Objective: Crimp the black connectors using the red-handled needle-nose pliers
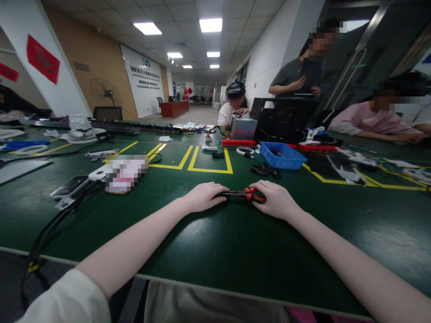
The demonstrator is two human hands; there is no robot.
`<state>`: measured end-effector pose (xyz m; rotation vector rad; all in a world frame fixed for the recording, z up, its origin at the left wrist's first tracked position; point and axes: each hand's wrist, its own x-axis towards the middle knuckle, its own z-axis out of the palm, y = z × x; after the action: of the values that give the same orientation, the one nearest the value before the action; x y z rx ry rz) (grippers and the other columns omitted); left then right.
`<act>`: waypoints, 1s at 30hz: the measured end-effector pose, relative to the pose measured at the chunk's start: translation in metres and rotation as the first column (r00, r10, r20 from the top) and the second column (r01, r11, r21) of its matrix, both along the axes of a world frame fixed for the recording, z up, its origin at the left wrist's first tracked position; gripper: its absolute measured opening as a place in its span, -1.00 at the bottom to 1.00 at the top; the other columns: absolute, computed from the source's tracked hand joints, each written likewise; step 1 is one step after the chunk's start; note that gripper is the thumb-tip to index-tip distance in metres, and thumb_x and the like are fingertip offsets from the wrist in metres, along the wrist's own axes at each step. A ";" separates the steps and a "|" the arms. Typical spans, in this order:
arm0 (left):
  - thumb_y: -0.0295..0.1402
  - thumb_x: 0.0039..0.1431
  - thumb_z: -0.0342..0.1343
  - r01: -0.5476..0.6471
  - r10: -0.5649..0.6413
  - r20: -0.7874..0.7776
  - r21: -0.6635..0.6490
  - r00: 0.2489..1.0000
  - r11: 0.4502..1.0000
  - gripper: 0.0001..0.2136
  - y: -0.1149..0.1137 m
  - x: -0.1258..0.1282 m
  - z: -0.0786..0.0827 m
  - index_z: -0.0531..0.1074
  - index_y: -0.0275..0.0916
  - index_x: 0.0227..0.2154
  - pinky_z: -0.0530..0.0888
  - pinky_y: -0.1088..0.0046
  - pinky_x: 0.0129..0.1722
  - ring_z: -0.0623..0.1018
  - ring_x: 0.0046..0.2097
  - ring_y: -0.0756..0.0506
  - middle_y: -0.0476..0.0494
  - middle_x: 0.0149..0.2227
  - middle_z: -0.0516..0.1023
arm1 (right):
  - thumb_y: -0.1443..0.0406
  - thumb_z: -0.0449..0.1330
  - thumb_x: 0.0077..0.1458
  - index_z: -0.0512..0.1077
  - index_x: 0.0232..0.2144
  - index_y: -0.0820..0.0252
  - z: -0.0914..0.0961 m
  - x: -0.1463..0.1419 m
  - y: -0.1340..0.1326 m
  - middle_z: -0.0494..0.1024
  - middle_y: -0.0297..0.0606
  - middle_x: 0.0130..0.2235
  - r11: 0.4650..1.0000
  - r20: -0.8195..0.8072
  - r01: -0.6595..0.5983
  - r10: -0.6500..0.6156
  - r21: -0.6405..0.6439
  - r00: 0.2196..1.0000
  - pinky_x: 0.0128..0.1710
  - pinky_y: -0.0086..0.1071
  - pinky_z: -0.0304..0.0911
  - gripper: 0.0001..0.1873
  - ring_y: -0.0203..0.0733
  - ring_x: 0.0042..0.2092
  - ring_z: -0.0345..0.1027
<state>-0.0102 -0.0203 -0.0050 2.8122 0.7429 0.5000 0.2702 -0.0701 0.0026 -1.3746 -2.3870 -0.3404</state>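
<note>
Both my hands rest on the green table point(215, 242) around a pair of pliers point(243, 194) with red and black handles. My right hand point(274, 198) is curled over the red handles. My left hand point(204, 196) is closed, its fingertips at the dark metal jaw end of the pliers. The tool lies flat between the two hands, near the table's middle.
A blue bin point(282, 155) and small black parts point(264, 169) lie behind the hands. Yellow tape lines point(208, 169) mark the table. A phone point(69, 185), cables point(50, 229) and a power strip sit at left. Three other people are at the far right side.
</note>
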 end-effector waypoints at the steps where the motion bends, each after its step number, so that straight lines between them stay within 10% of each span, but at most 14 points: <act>1: -0.22 0.38 -0.05 0.002 -0.002 -0.003 0.005 1.000 1.000 -0.66 0.001 0.000 -0.001 0.34 -0.18 0.13 0.44 0.30 0.01 0.52 0.02 -0.15 -0.19 0.01 0.53 | 0.21 0.19 0.04 0.45 -0.13 0.14 0.000 0.000 0.000 0.56 -0.17 -0.15 1.000 -0.002 -0.001 0.001 0.000 1.000 -0.21 -0.25 0.34 -0.69 -0.09 -0.18 0.45; 30: -0.25 0.37 -0.02 -0.033 0.060 0.160 -0.165 0.985 0.986 -0.65 0.004 0.001 -0.006 0.37 -0.22 0.14 0.42 0.28 0.13 0.51 0.10 -0.16 -0.17 0.11 0.51 | 0.17 0.21 0.03 0.44 -0.17 0.11 -0.007 0.006 0.004 0.57 -0.21 -0.13 0.999 -0.107 0.041 -0.042 -0.018 0.993 -0.19 -0.23 0.36 -0.71 -0.07 -0.14 0.47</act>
<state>-0.0091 -0.0163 -0.0108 2.5724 0.7794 0.6405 0.2758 -0.0661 -0.0048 -1.4145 -2.2812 -0.2529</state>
